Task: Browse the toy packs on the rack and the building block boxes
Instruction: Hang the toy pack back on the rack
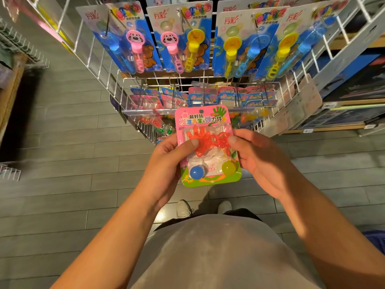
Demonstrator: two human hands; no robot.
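Observation:
I hold a pink toy pack (205, 122) in front of the white wire rack (129, 94). Its blister shows red sticky hands, a blue ball and a yellow ball. My left hand (166, 163) grips its left edge, thumb on the front. My right hand (260, 161) grips its right edge, thumb pressed on the blister. Bubble wand packs (183, 38) on blue cards hang in a row on the rack's upper hooks. More pink packs (229, 97) hang on the lower hooks behind the one I hold.
Flat boxes (341, 117) lie on wooden shelves at the right. A second wire rack (23, 46) stands at the far left above a dark shelf unit. Grey plank floor (68, 163) runs beneath, with my shoes (183, 208) close to the rack's foot.

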